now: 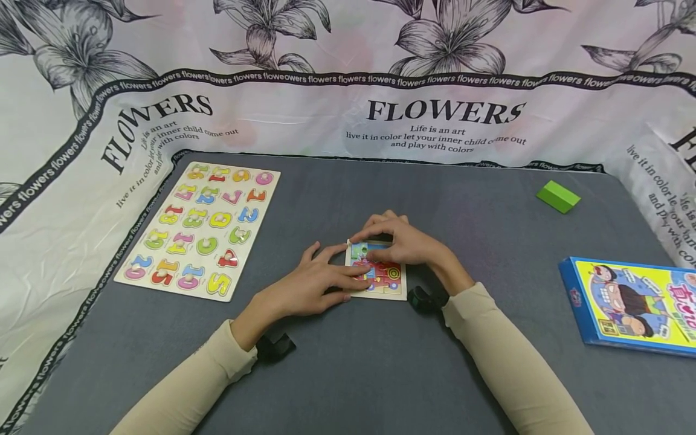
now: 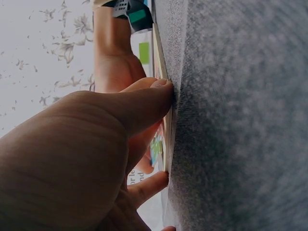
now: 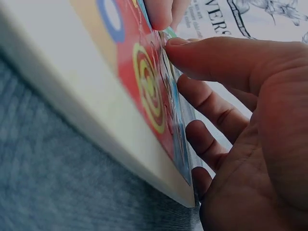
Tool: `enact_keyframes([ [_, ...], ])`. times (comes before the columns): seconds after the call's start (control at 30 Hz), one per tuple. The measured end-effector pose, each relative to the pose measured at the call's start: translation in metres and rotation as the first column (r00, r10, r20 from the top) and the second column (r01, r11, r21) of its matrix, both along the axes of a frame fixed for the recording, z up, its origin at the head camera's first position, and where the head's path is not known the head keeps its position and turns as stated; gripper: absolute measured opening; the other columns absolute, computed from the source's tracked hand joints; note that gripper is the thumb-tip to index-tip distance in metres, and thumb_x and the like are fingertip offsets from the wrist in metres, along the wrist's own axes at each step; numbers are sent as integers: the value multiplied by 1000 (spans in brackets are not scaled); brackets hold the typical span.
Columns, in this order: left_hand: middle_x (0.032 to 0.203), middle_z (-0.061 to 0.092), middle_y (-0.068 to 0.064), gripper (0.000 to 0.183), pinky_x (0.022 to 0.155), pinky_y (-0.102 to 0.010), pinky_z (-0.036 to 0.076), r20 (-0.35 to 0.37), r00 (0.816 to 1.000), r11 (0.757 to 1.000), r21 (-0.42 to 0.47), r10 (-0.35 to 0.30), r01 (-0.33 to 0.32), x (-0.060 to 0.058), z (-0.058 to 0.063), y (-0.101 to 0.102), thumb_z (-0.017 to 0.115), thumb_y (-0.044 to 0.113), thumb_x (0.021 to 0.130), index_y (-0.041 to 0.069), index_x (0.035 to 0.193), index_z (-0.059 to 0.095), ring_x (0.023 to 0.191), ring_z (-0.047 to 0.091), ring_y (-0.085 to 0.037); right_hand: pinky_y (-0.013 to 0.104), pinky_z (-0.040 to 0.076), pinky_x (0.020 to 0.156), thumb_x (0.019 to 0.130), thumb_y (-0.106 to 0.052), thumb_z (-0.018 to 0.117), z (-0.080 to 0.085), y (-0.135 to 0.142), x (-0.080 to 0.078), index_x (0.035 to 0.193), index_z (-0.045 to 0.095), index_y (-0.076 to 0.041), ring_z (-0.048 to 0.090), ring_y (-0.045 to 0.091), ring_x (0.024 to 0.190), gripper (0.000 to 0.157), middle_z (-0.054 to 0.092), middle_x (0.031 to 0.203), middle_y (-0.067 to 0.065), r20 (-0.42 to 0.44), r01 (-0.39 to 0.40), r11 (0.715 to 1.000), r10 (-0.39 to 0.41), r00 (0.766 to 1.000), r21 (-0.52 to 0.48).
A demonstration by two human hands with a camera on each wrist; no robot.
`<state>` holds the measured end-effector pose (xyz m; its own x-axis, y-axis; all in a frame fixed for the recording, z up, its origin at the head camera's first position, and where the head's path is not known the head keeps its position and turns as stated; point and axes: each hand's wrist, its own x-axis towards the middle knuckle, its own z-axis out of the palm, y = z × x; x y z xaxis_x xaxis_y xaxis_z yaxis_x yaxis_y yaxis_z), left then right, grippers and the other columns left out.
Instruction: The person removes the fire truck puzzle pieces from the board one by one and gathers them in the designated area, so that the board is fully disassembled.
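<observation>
Left hand (image 1: 311, 284) spread on the puzzle (image 1: 383, 296), right hand (image 1: 406, 241) pinching its far edge — push unevenly and a piece (image 1: 390, 277) could easily pop up, I reckon.

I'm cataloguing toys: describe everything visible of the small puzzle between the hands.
The small puzzle is a thin, squarish board: pale, woody rim, glossy picture of interlocking pieces, partly red with yellow rings. It lies flat, picture up, on the grey table. The left hand touches its left side; the right hand appears to touch its far part. The hands hide some of the picture.
</observation>
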<state>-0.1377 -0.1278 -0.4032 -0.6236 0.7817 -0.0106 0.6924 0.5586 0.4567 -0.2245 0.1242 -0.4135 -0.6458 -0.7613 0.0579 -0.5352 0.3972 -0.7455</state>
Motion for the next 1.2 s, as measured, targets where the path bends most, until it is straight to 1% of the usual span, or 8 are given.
enact_keyframes([
  [0.33, 157, 48, 9, 42, 116, -77, 6, -7, 1000, 1000, 5, 1, -1, 1, 2, 1, 67, 24, 100, 31, 141, 63, 156, 21, -35, 40, 18, 82, 93, -15, 74, 3, -3, 1, 121, 76, -21, 43, 19, 93, 29, 72, 111, -4, -23, 14, 1000, -15, 1000, -9],
  [0.53, 156, 49, 9, 42, 116, -77, 7, -6, 1000, 1000, 6, 2, -2, 2, 2, 1, 67, 23, 100, 31, 141, 63, 156, 22, -36, 41, 17, 81, 96, -14, 70, 0, -3, 1, 120, 77, -22, 43, 19, 85, 26, 75, 115, -4, 11, 53, 998, -53, 999, -33],
  [0.67, 156, 49, 8, 42, 116, -77, 7, -4, 1000, 1000, 5, 1, -1, 2, 3, 1, 67, 23, 100, 31, 141, 63, 156, 22, -37, 42, 30, 90, 97, -13, 68, -1, 0, 0, 121, 76, -18, 48, 18, 86, 25, 75, 111, 0, 72, 93, 992, -87, 994, -86],
  [0.73, 156, 49, 8, 42, 116, -77, 6, -1, 1000, 1000, 7, 1, -1, 3, 3, 1, 66, 23, 100, 31, 141, 63, 156, 22, -37, 42, 35, 100, 98, -12, 68, -2, 2, -2, 122, 75, -16, 53, 17, 87, 25, 75, 108, 2, 92, 116, 986, -105, 990, -120],
  [0.8, 156, 49, 8, 42, 116, -77, 6, 1, 1000, 1000, 5, 6, -6, 3, 3, 1, 66, 24, 100, 31, 141, 63, 156, 22, -37, 41, 37, 101, 98, -10, 68, -3, 5, -4, 122, 75, -13, 54, 17, 88, 25, 75, 104, 5, 103, 138, 979, -123, 987, -152],
  [0.97, 157, 47, 9, 43, 116, -77, 7, -6, 1000, 1000, -7, 17, -17, 3, 2, 2, 67, 24, 100, 33, 141, 62, 156, 21, -36, 35, 44, 80, 99, -11, 66, -2, 15, -12, 122, 75, -11, 51, 19, 87, 25, 69, 97, 7, 84, 208, 966, -197, 977, -153],
  [1.1, 157, 47, 9, 44, 116, -77, 7, -11, 1000, 1000, -5, 16, -16, 4, 2, 2, 68, 24, 99, 32, 142, 62, 156, 22, -36, 30, 47, 79, 100, -13, 65, -2, 24, -21, 123, 75, -13, 56, 20, 89, 25, 70, 105, 8, 75, 265, 957, -257, 964, -121],
  [1.2, 157, 48, 9, 44, 116, -77, 7, 0, 1000, 1000, 1, 19, -19, 4, 1, 3, 68, 24, 99, 32, 142, 62, 156, 22, -36, 32, 48, 79, 100, -13, 65, -3, 29, -31, 124, 74, -12, 59, 21, 88, 25, 72, 107, 10, 74, 303, 948, -297, 952, -102],
])
